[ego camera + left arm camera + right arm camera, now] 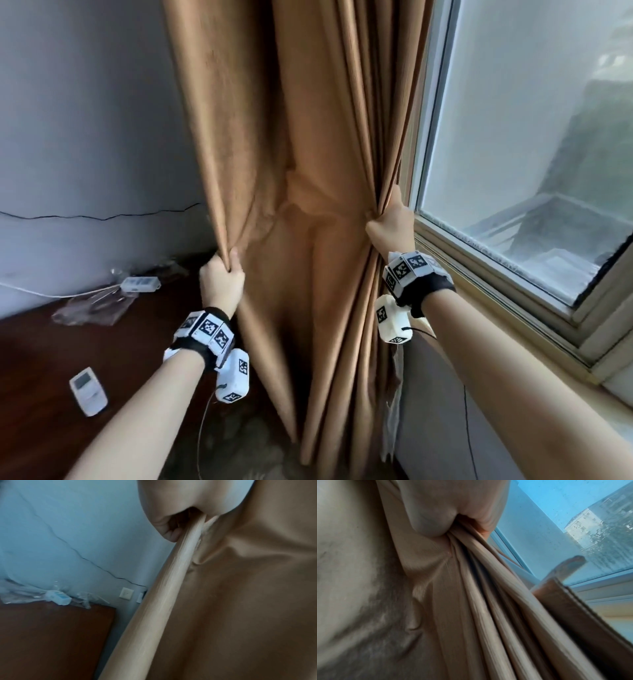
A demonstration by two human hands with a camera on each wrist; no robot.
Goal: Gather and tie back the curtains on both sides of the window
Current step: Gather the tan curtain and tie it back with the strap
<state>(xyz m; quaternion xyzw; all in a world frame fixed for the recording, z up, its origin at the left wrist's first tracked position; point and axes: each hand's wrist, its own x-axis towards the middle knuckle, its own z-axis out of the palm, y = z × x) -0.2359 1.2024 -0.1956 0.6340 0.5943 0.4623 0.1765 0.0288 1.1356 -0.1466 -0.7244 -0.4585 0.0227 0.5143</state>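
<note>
Gripping the curtain [308, 154] at two places, both hands are clenched on the tan cloth. In the head view the left hand [221, 279] holds the curtain's left edge in a fist, thumb on top, with the cloth bunched where the fingers close. The right hand [390, 222] grasps the gathered pleats on the curtain's right side, just beside the window [534, 144]. Between the two hands the cloth hangs slack and creased. Both wrists carry bands with black-and-white markers.

The left wrist view shows what the head view hides: the left hand [164, 524] from below, with a rolled edge of curtain [240, 601] running out of the fist as a pale ridge. It also shows a wall socket [126, 593] low on the wall, which the head view does not give.

The right wrist view shows the right hand [453, 513] closed over several pleats of curtain [471, 601], a stitched hem at the lower right, and a blurred building through the window [556, 520].

Only the head view takes in the dark table [68, 377] at the left. A remote [88, 390] lies near its front; a plastic bag [92, 306] and a white box [140, 284] sit at its far edge by the wall. A cracked grey wall [85, 137] stands behind.
</note>
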